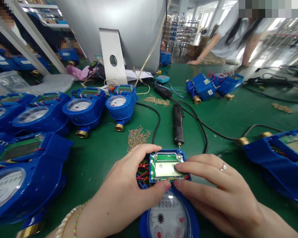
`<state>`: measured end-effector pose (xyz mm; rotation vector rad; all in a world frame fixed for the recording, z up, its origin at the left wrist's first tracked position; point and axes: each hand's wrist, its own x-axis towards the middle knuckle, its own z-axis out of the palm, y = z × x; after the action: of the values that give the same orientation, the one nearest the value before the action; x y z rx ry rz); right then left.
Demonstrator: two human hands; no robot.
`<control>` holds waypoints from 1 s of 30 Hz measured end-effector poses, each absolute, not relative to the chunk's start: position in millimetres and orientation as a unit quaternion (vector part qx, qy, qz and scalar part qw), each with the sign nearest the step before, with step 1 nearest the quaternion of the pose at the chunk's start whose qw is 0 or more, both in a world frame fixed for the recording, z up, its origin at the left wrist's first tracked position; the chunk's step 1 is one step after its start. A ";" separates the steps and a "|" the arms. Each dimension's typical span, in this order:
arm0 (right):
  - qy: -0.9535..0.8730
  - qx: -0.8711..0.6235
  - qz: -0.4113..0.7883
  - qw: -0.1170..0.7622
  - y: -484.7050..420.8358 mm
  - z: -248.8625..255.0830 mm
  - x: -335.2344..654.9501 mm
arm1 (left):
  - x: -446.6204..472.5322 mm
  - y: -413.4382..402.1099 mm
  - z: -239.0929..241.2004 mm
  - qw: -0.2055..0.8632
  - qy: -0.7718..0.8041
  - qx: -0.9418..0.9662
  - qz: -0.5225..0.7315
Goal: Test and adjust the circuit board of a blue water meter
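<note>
A blue water meter (169,216) lies in front of me on the green table (225,112), its top compartment uncovered. A green circuit board with an LCD screen (166,168) sits in that compartment over red and black wires. My left hand (125,190) grips the meter's left side, with the index finger along the board's top edge and the thumb at its lower edge. My right hand (220,188), wearing a ring, presses its fingertips on the board's right and lower part. A black electric screwdriver (178,124) lies just behind the meter.
Rows of blue water meters (85,109) line the left side, and another one (283,158) lies at the right. Piles of small screws (138,135) sit mid-table. A monitor's back (114,33) stands behind. Another person (235,36) leans on the table's far right.
</note>
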<state>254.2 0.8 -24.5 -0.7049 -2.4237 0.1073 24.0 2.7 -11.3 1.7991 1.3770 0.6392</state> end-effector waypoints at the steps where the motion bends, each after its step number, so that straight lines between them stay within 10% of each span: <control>1: -0.915 -0.262 0.040 0.303 1.8 -24.8 253.7 | 24.0 2.9 -11.3 0.383 0.539 0.706 0.254; 30: -0.877 -0.302 0.170 0.332 -1.6 -14.6 235.6 | 37.8 -1.2 -10.6 0.377 0.583 0.665 0.278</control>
<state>235.6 -1.6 -14.6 -0.7881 -2.2923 0.4436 37.8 -1.2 -10.6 1.6995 1.4899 0.7104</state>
